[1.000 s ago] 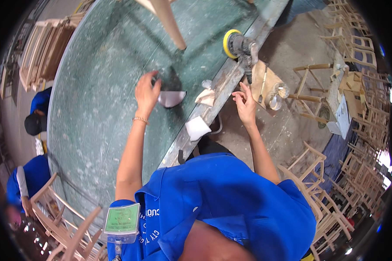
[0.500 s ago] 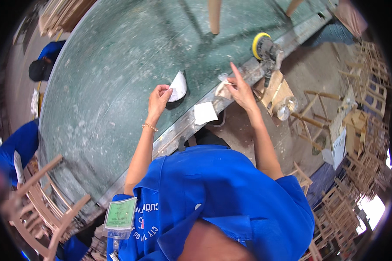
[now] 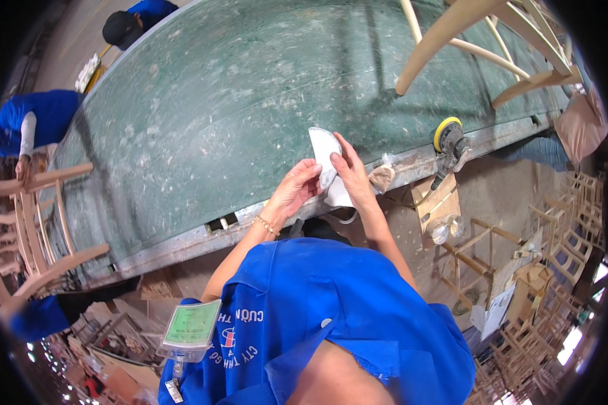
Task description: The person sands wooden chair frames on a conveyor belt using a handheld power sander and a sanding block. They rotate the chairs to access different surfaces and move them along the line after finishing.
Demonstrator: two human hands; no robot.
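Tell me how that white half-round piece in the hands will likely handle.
The white half-round piece is probably light: it looks thin, and the left hand and right hand hold it just by the fingers. It seems fairly stiff, since its upper end juts out without drooping. Being flat, it seems unlikely to roll.

White half-disc, white-speckled green tabletop
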